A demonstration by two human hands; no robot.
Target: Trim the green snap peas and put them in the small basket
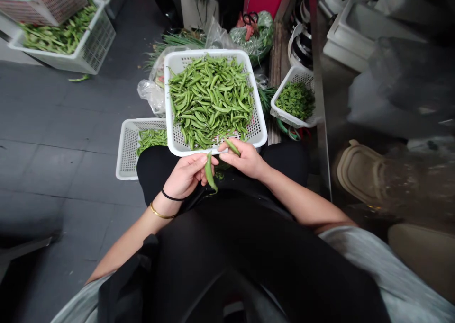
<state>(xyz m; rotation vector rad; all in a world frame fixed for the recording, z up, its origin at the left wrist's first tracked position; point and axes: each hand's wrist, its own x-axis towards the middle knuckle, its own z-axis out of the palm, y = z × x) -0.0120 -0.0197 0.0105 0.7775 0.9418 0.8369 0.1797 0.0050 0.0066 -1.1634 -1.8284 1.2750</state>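
Observation:
A white plastic basket point(261, 129) heaped with green pea pods rests on my knees. My left hand point(186, 176) is closed on one green pea pod point(209, 171), which hangs down over my lap. Just right of it, my right hand point(245, 159) pinches a second pea pod point(232, 146) at the basket's near rim. The two hands are close together but apart.
A lower white basket point(128, 148) with a few pods sits on the grey floor at my left. Further baskets of pods point(94, 43) and red chillies point(57, 5) stand far left. A small basket of greens point(284, 117), bagged greens with scissors point(251, 20) and a metal counter point(337, 105) lie right.

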